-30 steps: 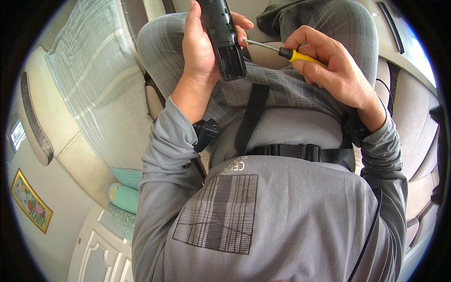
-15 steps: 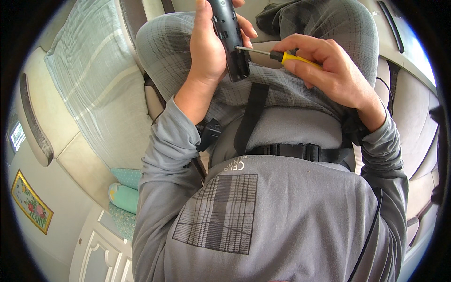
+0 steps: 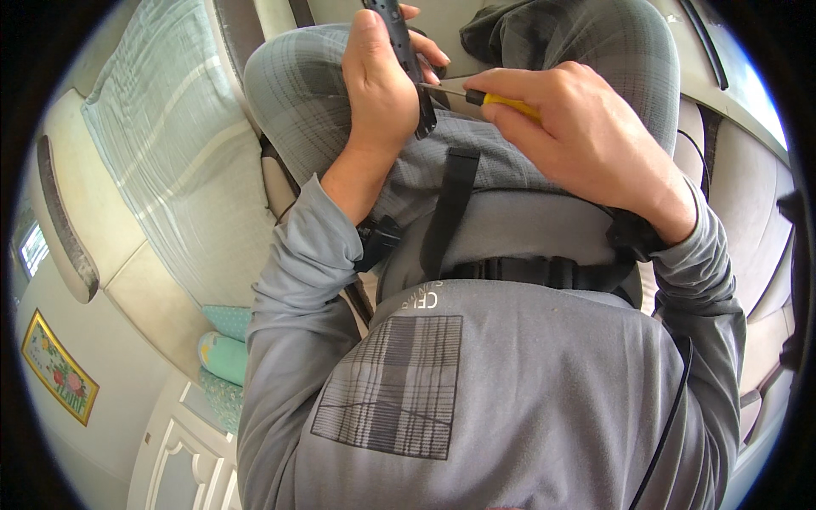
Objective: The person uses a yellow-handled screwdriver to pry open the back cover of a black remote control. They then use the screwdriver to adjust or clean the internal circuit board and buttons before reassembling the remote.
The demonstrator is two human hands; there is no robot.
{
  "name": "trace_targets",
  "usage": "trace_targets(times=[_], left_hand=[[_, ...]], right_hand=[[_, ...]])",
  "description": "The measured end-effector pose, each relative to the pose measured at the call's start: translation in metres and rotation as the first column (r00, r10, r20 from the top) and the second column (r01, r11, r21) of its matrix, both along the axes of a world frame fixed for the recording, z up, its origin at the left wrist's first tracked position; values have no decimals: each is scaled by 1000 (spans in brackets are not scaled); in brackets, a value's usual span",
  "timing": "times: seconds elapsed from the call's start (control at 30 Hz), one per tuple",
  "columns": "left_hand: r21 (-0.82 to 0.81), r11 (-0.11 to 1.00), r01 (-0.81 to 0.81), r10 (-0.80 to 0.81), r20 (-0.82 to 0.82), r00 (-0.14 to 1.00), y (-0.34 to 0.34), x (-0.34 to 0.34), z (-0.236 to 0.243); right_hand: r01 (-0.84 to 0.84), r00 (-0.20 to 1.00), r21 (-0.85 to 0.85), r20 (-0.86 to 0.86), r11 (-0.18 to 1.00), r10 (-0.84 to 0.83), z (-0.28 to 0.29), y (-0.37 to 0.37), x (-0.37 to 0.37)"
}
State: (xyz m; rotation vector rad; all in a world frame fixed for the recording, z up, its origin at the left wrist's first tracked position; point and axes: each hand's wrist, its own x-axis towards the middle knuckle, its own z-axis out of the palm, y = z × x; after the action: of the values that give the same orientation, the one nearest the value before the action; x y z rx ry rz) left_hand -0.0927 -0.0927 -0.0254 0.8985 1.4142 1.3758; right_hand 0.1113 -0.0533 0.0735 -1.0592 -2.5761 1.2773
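My left hand (image 3: 380, 85) is closed round a long black plastic casing (image 3: 403, 47) with small holes and slots along its side. Its upper end runs out past the top of the picture. In my right hand (image 3: 561, 119) is a screwdriver (image 3: 510, 104) with a yellow and black handle, the fingers wrapped round it. The thin metal shaft points left, and its tip reaches the casing's right edge near the lower end. Whether the tip sits in a slot or a screw, I cannot tell. Both hands are above my crossed legs in grey checked trousers (image 3: 293, 93).
A pale sofa surrounds me, with a light green cloth (image 3: 183, 144) at the left and teal cushions (image 3: 223, 357) lower down. A black strap (image 3: 448, 208) hangs from my waist belt. At the upper right lies a dark bar (image 3: 704, 42) on a pale surface.
The casing has turned in my left hand, so it now shows a narrower side. My right hand has rolled over and shifted left with the screwdriver, its back now facing up.
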Motion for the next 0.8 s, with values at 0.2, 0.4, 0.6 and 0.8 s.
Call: trace_targets(times=[0.2, 0.4, 0.6, 0.8], left_hand=[[62, 998, -6, 4, 33, 999, 5, -10, -10], [68, 997, -34, 33, 16, 999, 10, -9, -8], [99, 995, 32, -22, -101, 995, 2, -5, -6], [90, 992, -91, 93, -25, 995, 8, -7, -7]], right_hand=[[88, 967, -342, -195, 936, -162, -29, 2, -3], [117, 940, -310, -271, 943, -205, -41, -2, -3], [10, 994, -44, -106, 999, -14, -20, 11, 1], [23, 983, -327, -166, 945, -81, -31, 16, -4]])
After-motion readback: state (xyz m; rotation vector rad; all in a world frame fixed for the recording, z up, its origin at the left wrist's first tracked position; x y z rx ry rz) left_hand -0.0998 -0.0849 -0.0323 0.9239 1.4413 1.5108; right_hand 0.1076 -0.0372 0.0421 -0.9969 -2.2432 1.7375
